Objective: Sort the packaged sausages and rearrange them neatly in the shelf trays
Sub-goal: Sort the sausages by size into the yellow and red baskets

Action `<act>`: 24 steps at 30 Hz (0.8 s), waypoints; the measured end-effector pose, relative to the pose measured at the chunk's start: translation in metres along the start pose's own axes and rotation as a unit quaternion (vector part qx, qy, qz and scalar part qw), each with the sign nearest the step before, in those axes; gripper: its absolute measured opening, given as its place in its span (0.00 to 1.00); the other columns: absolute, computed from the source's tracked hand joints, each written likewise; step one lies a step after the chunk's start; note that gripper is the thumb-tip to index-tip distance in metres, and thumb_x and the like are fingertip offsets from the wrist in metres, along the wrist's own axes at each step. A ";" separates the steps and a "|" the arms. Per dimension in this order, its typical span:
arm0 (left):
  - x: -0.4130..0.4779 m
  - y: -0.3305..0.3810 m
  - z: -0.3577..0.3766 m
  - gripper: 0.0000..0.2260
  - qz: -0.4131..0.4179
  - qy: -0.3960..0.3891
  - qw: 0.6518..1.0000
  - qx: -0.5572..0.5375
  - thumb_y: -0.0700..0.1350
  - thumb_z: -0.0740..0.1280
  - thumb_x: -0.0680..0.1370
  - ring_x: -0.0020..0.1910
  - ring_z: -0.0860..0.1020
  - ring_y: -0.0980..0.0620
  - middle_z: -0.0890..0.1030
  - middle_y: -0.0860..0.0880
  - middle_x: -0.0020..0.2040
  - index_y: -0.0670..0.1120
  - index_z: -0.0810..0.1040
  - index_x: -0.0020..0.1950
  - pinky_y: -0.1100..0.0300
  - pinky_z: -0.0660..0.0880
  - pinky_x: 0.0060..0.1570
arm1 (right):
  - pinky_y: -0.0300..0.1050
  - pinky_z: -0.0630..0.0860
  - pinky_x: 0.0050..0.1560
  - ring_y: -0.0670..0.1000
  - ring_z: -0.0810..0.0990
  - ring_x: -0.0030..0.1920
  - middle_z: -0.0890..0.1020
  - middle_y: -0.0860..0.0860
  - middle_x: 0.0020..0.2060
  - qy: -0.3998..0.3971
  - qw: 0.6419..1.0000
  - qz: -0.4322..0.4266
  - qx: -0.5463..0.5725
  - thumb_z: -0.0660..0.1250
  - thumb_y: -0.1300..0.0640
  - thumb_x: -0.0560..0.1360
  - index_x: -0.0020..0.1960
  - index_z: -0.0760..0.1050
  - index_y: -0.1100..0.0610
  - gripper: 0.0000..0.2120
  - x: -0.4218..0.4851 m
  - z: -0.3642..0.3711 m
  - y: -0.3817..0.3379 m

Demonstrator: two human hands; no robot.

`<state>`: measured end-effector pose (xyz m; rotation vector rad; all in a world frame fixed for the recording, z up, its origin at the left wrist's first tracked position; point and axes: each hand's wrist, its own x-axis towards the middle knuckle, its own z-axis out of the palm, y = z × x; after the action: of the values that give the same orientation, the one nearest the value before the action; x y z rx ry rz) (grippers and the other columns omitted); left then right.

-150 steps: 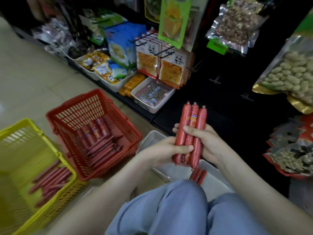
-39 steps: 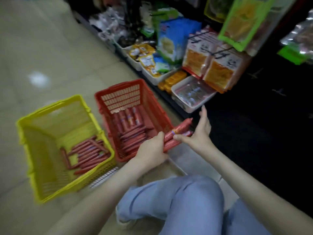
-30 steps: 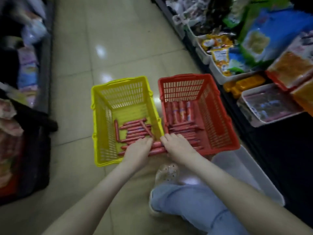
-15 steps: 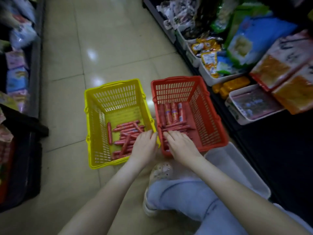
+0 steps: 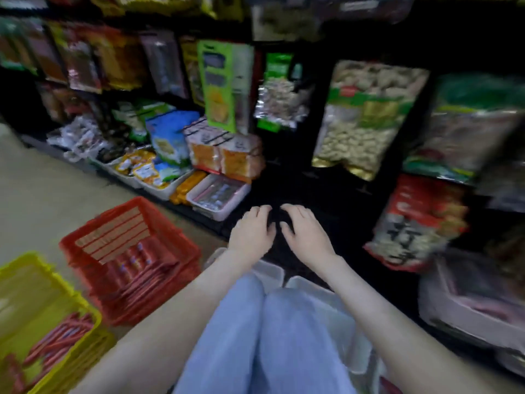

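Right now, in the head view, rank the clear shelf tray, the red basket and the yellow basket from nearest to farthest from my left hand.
1. The clear shelf tray, just up and left of the left hand, on the bottom shelf.
2. The red basket, on the floor further left.
3. The yellow basket, far left, beyond the red one.

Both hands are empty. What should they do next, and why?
Probably reach the left hand to the red basket for a few sausages: it and the right hand hold nothing, and the white tray waits by the knees.
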<state>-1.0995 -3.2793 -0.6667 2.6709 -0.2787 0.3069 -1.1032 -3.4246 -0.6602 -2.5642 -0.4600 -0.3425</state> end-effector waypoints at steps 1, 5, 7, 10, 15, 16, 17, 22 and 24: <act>0.006 0.027 0.009 0.18 0.014 -0.004 1.000 -0.014 0.46 0.63 0.78 0.58 0.75 0.41 0.76 0.43 0.59 0.43 0.71 0.67 0.48 0.73 0.54 | 0.47 0.66 0.66 0.55 0.69 0.66 0.73 0.54 0.65 0.012 0.999 0.030 0.011 0.60 0.57 0.80 0.70 0.67 0.59 0.20 -0.011 -0.017 0.017; 0.019 0.092 0.041 0.17 0.059 -0.035 0.997 -0.042 0.47 0.62 0.79 0.58 0.75 0.44 0.75 0.45 0.59 0.44 0.70 0.67 0.50 0.74 0.51 | 0.43 0.66 0.65 0.51 0.68 0.67 0.73 0.52 0.65 0.037 0.992 0.111 0.040 0.59 0.57 0.80 0.69 0.67 0.58 0.18 -0.041 -0.046 0.067; 0.020 0.099 0.051 0.17 0.071 -0.051 0.995 -0.042 0.47 0.62 0.79 0.58 0.75 0.45 0.75 0.45 0.60 0.45 0.70 0.68 0.51 0.74 0.51 | 0.43 0.66 0.66 0.51 0.68 0.67 0.73 0.52 0.64 0.037 0.988 0.141 0.051 0.60 0.58 0.80 0.69 0.68 0.58 0.18 -0.049 -0.042 0.081; 0.017 0.091 0.059 0.18 0.076 -0.080 0.993 -0.036 0.47 0.60 0.80 0.59 0.74 0.45 0.74 0.45 0.62 0.45 0.68 0.69 0.54 0.72 0.50 | 0.41 0.66 0.65 0.51 0.69 0.67 0.73 0.53 0.64 0.014 0.984 0.165 0.058 0.60 0.58 0.80 0.69 0.68 0.58 0.18 -0.053 -0.026 0.086; 0.014 0.063 0.064 0.18 0.103 -0.133 0.984 -0.052 0.48 0.60 0.81 0.60 0.73 0.45 0.73 0.44 0.63 0.45 0.67 0.70 0.51 0.74 0.53 | 0.44 0.68 0.65 0.51 0.70 0.66 0.74 0.53 0.63 -0.030 0.979 0.198 0.039 0.61 0.57 0.80 0.69 0.68 0.57 0.18 -0.054 -0.009 0.080; 0.015 0.059 0.065 0.18 0.110 -0.139 0.982 -0.059 0.48 0.60 0.81 0.60 0.73 0.45 0.73 0.44 0.64 0.45 0.67 0.70 0.50 0.74 0.53 | 0.45 0.69 0.64 0.52 0.72 0.65 0.74 0.54 0.62 -0.031 0.978 0.202 0.026 0.62 0.57 0.79 0.68 0.69 0.58 0.18 -0.054 -0.010 0.080; 0.016 0.056 0.065 0.18 0.119 -0.146 0.980 -0.069 0.48 0.60 0.81 0.61 0.72 0.44 0.73 0.44 0.64 0.45 0.67 0.70 0.49 0.74 0.54 | 0.46 0.70 0.64 0.53 0.73 0.64 0.75 0.54 0.61 -0.032 0.978 0.207 0.009 0.63 0.57 0.79 0.68 0.70 0.58 0.18 -0.054 -0.013 0.081; 0.024 0.069 0.072 0.18 0.158 -0.173 0.966 -0.108 0.48 0.60 0.81 0.62 0.72 0.43 0.72 0.43 0.64 0.45 0.66 0.70 0.48 0.73 0.55 | 0.48 0.68 0.65 0.53 0.71 0.65 0.73 0.54 0.64 -0.082 0.966 0.231 -0.079 0.61 0.56 0.80 0.69 0.68 0.57 0.18 -0.065 -0.052 0.087; 0.023 0.087 0.083 0.18 0.183 -0.194 0.957 -0.112 0.48 0.60 0.81 0.62 0.72 0.43 0.72 0.44 0.64 0.45 0.67 0.70 0.49 0.73 0.55 | 0.45 0.67 0.65 0.54 0.70 0.66 0.72 0.54 0.65 -0.115 0.956 0.245 -0.115 0.61 0.55 0.80 0.71 0.67 0.56 0.19 -0.080 -0.075 0.097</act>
<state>-1.0843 -3.3969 -0.6993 2.4221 -0.8809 -0.1419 -1.1505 -3.5636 -0.6655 -2.8430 0.1583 0.0882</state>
